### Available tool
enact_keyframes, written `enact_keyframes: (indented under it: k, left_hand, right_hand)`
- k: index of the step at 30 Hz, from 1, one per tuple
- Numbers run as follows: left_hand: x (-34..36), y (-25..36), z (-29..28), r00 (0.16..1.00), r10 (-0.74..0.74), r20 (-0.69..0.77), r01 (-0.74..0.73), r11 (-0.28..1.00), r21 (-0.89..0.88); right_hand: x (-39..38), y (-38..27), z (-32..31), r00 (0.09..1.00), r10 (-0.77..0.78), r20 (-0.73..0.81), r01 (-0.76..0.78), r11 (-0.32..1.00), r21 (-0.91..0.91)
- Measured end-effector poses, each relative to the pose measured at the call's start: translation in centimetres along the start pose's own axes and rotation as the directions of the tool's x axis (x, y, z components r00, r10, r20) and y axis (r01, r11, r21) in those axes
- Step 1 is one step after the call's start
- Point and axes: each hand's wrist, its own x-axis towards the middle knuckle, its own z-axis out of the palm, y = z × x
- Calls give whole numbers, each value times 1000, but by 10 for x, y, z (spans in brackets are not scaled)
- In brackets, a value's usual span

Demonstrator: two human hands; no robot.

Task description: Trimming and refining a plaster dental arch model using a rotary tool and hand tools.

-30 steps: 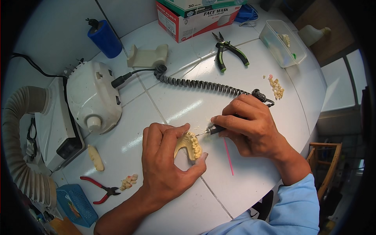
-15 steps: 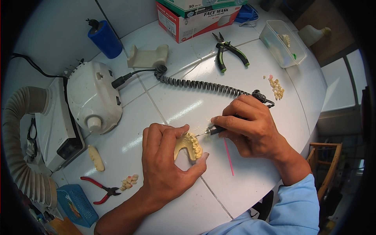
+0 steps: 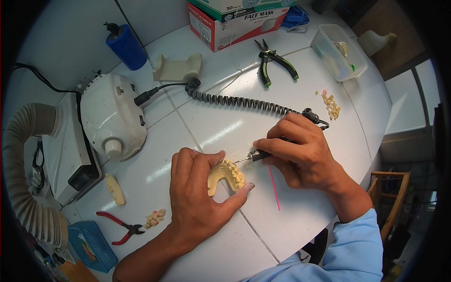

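My left hand (image 3: 197, 188) is closed on a yellow plaster dental model (image 3: 217, 177), a horseshoe-shaped arch with teeth along its outer right side. The index finger presses its far edge, and the thumb lies by its near right end. In my right hand (image 3: 298, 152), held like a pen, is a black rotary handpiece (image 3: 259, 155) with a metal nose. Its thin bur (image 3: 240, 160) meets the teeth at the front of the arch. Pale dust lies around the bur. Under the right hand a thin pink stick (image 3: 274, 188) lies on the table.
A coiled cord (image 3: 244, 101) runs from the white control box (image 3: 112, 117) to the handpiece. Green-black pliers (image 3: 271, 63), mask boxes (image 3: 239, 28), a clear tub (image 3: 336, 56) and loose false teeth (image 3: 331, 105) lie farther back. Red-handled cutters (image 3: 123, 228) and a blue basket (image 3: 94, 244) sit at left.
The dental model has turned and tilted slightly in my left hand, so more of its inner surface shows. The bur's contact has moved a little leftward; dust shows near it.
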Motion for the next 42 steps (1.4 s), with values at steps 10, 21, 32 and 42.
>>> enact_keyframes:
  k: [10,21,32,42]
  left_hand:
    - [1,1,-1,999,41,-5,-41,999,-10]
    - [1,2,0,1000,28,4,-28,999,-18]
    - [1,1,2,999,38,-17,-38,999,-8]
    - [0,0,-1,997,61,-56,-65,995,-79]
  right_hand:
    - [0,0,1,1000,-4,-12,5,1000,9]
    - [-2,1,0,1000,8,-7,-7,1000,15]
    - [-2,2,0,1000,1,-16,0,1000,10]
    - [2,1,-1,996,54,-67,-52,998,35]
